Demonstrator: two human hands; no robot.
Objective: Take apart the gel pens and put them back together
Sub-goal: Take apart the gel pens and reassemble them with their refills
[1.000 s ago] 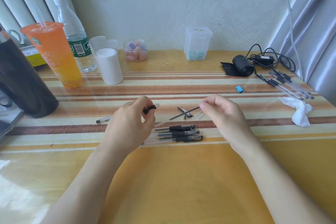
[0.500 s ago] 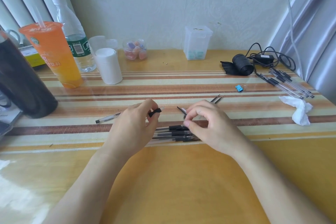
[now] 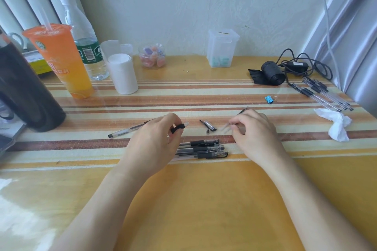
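While the left hand (image 3: 155, 140) curls its fingers round a barrel (image 3: 130, 129) left of the pen pile (image 3: 202, 149), the right hand (image 3: 255, 130) pinches a thin refill (image 3: 242, 111) right of it.

Looks like a home desk (image 3: 204, 199) set against a pale wallpapered wall (image 3: 183, 6), curtain (image 3: 350, 26) at the right. Crowded with everyday things: orange drink (image 3: 61, 59) with straw, water bottle (image 3: 85, 43), jar of sweets (image 3: 152, 56), tissue roll (image 3: 122, 73), tangled charger cable (image 3: 306, 65), crumpled tissue (image 3: 336, 124), gel pens (image 3: 201, 149).

Orange drink cup (image 3: 61, 59), water bottle (image 3: 83, 40), blue binder clip (image 3: 269, 99), crumpled tissue (image 3: 336, 123)
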